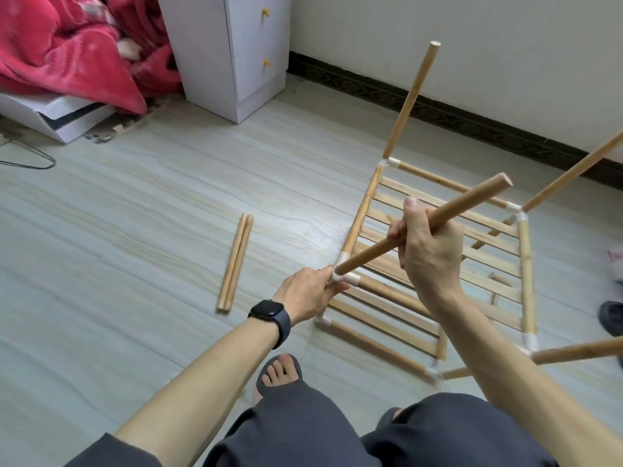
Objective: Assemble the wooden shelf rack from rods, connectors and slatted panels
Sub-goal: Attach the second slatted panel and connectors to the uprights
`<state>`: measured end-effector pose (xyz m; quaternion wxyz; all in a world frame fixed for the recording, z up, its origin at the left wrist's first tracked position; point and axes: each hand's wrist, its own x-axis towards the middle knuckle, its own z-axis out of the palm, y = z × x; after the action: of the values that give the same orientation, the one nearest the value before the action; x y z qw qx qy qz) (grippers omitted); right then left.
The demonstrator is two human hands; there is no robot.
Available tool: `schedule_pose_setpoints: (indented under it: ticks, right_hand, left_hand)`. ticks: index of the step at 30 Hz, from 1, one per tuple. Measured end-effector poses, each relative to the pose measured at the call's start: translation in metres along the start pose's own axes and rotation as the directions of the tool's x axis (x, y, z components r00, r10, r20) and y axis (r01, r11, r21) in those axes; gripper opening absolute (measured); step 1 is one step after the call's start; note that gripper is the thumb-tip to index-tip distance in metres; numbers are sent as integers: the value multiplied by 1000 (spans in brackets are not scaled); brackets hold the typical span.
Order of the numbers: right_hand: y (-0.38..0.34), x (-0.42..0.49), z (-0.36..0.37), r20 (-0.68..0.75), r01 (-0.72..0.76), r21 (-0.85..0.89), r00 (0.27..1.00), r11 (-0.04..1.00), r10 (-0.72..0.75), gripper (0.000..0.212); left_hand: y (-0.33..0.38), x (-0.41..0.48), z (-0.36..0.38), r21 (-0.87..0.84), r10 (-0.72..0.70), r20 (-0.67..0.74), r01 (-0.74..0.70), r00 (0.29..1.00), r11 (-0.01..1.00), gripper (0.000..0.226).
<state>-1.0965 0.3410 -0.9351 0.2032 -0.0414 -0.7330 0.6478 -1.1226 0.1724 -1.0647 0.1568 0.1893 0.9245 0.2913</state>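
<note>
The left hand (305, 293) has its fingers curled tight round 1 white connector (352, 279) at the near corner of the rack (524, 264). The right hand (428, 247) is wrapped round 1 long rod (472, 200), with the thumb lying up along it. The low end of this rod sits in the connector, and the rod leans up and to the right.

The rack lies on the floor (135, 203), right in front of the person. It has 2 slatted panels (482, 261), 1 above the other. 3 more rods (411, 99) stick out from the other corners. At least 6 white connectors show, but some are blurry.

2 loose rods (236, 261) lie side by side on the floor, touching each other, to the left of the rack and apart from it.

1 dark watch (269, 318) is on the left wrist. 1 white cabinet (209, 45) with 2 yellow knobs (266, 11) stands at the back, beside 1 red blanket (67, 45). 1 foot (281, 369) in a dark sandal is below the left hand.
</note>
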Motion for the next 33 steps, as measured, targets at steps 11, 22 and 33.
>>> schedule_pose_setpoints:
  ticks: [11, 22, 33]
  right_hand:
    - [14, 9, 41, 274, 326, -302, 929, 896, -246, 48]
    - [7, 8, 34, 338, 286, -377, 928, 881, -157, 46]
    - [84, -34, -27, 392, 344, -916, 880, 209, 268, 98]
  left_hand:
    - [-6, 7, 1, 41, 33, 69, -36, 997, 999, 46]
    - [12, 1, -47, -148, -91, 153, 114, 984, 982, 56]
    - [141, -17, -123, -809, 139, -338, -363, 931, 462, 79]
